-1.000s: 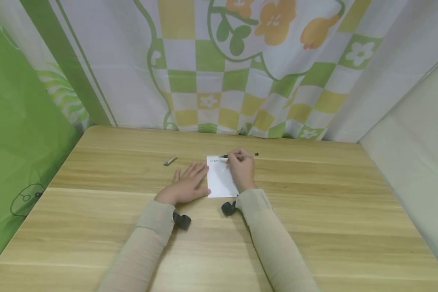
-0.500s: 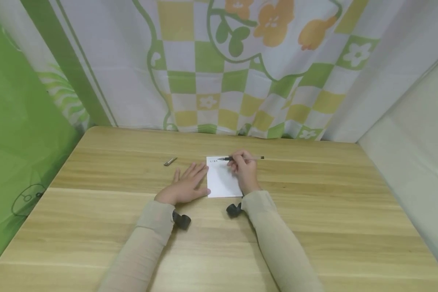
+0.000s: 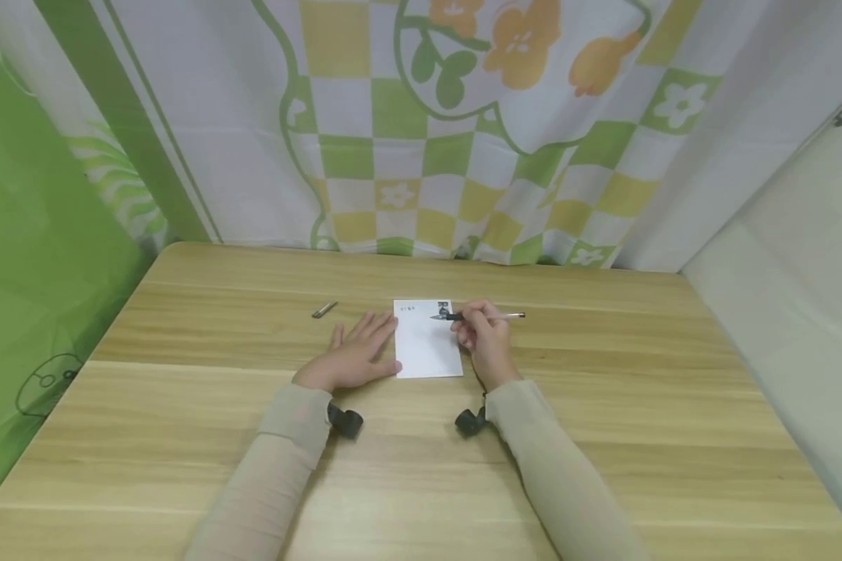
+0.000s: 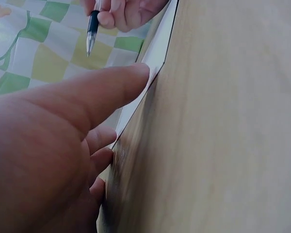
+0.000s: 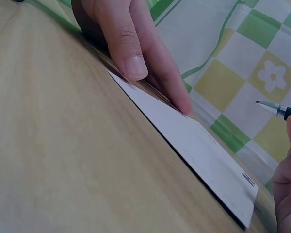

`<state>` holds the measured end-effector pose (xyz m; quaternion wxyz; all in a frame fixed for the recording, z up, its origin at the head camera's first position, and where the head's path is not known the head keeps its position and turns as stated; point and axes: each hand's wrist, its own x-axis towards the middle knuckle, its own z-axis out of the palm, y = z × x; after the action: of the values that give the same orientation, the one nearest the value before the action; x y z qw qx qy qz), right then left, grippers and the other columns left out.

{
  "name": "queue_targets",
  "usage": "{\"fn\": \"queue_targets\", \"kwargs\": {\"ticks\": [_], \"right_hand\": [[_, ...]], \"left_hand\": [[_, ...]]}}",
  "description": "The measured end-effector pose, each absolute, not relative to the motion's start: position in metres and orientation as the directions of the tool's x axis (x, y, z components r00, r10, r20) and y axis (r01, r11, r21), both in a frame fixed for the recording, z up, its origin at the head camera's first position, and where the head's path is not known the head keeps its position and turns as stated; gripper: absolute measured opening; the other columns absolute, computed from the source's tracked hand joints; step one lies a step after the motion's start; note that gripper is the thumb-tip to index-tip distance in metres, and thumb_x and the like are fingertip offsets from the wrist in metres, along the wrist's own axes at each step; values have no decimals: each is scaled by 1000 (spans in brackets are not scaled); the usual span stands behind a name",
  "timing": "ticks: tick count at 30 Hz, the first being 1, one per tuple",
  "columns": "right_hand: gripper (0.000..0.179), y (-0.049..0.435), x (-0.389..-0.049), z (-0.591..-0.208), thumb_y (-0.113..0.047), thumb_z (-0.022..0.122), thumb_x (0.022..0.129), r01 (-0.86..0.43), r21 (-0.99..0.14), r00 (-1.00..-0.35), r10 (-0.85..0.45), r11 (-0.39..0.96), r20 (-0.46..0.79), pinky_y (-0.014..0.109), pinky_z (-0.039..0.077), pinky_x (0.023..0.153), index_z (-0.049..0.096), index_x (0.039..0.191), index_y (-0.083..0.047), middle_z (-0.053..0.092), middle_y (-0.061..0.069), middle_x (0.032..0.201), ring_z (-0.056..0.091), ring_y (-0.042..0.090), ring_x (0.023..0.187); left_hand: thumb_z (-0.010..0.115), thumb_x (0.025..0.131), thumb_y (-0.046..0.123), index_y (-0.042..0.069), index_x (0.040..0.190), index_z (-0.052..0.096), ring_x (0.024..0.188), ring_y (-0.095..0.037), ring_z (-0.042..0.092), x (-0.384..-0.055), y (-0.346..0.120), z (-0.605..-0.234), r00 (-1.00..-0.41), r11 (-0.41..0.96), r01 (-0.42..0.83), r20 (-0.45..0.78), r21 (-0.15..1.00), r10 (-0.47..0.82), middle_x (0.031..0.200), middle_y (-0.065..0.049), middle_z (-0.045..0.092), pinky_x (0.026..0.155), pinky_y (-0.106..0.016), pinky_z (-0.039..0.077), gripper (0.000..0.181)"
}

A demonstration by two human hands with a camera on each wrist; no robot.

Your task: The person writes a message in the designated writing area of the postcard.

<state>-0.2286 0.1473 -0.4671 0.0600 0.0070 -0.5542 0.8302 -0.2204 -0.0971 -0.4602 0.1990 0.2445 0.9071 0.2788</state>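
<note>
A white card [image 3: 426, 351] lies flat on the table, with small dark writing at its top left and a dark printed mark at its top right. My left hand [image 3: 351, 358] rests on the wood with fingers spread, its thumb and fingertips touching the card's left edge. In the left wrist view the thumb [image 4: 131, 80] presses on the card's edge. My right hand [image 3: 487, 339] pinches a pen [image 3: 508, 315] at the card's right side. The right wrist view shows the pen's bare tip [image 5: 269, 105] raised off the card.
A pen cap [image 3: 325, 310] lies on the wooden table [image 3: 393, 475] left of the card. A patterned curtain [image 3: 407, 156] hangs along the back edge. Green cloth [image 3: 42, 273] hangs at the left, and a pale wall [image 3: 800, 249] stands at the right.
My right hand has moved right and slightly toward me with the pen, uncovering the dark mark at the card's top right. My left hand has stayed on the card's edge.
</note>
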Motion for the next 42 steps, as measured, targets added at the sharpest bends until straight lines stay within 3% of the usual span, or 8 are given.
{"fn": "queue_targets", "kwargs": {"ticks": [10,13,16,21,26,33,42], "right_hand": [[15,153,-226,-469,2,52,94,-96,-910,-993,98,-404,61,16,38,46,56,83,-7,64,4,64,51,8,51],[13,153,-226,-469,2,53,94,-98,-910,-993,101,-404,62,15,38,46,56,84,-6,64,4,65,51,8,51],[12,152,-226,-468,2,54,93,-101,-907,-992,111,-409,61,14,38,46,56,84,-6,64,4,65,51,8,51],[12,152,-226,-468,4,56,92,-107,-906,-990,127,-409,60,14,39,46,56,84,-6,65,5,65,51,8,51],[11,153,-227,-468,3,58,91,-102,-908,-990,132,-407,52,15,39,46,56,84,-6,65,5,66,51,7,52],[9,154,-227,-469,2,58,91,-99,-912,-992,117,-398,57,15,39,47,57,85,-5,64,4,66,50,8,52],[15,153,-226,-466,5,56,92,-92,-913,-993,108,-396,54,15,39,46,58,83,-6,64,4,64,50,8,50]], "left_hand": [[54,102,47,13,164,12,155,-34,-9,-218,-96,-451,-808,732,325,-225,599,544,170,-8,1,115,-66,-17,82],[55,102,42,11,163,18,155,-37,-1,-215,-96,-443,-824,722,330,-188,609,535,169,-11,10,116,-69,-11,78],[57,102,35,7,159,31,153,-39,17,-215,-96,-438,-850,698,355,-97,621,518,165,-16,27,121,-65,4,69],[54,104,28,5,148,49,143,-37,41,-216,-99,-433,-905,662,339,40,669,423,152,-17,49,119,-52,30,50],[52,105,20,2,142,56,138,-39,46,-220,-108,-428,-935,607,316,132,730,329,146,-19,54,116,-55,34,41],[51,105,15,2,136,60,124,-41,59,-226,-129,-427,-969,530,245,186,812,162,140,-18,59,103,-53,50,35],[53,104,12,0,128,64,114,-39,65,-233,-146,-436,-975,533,162,218,831,-44,128,-20,66,98,-51,53,29]]}}
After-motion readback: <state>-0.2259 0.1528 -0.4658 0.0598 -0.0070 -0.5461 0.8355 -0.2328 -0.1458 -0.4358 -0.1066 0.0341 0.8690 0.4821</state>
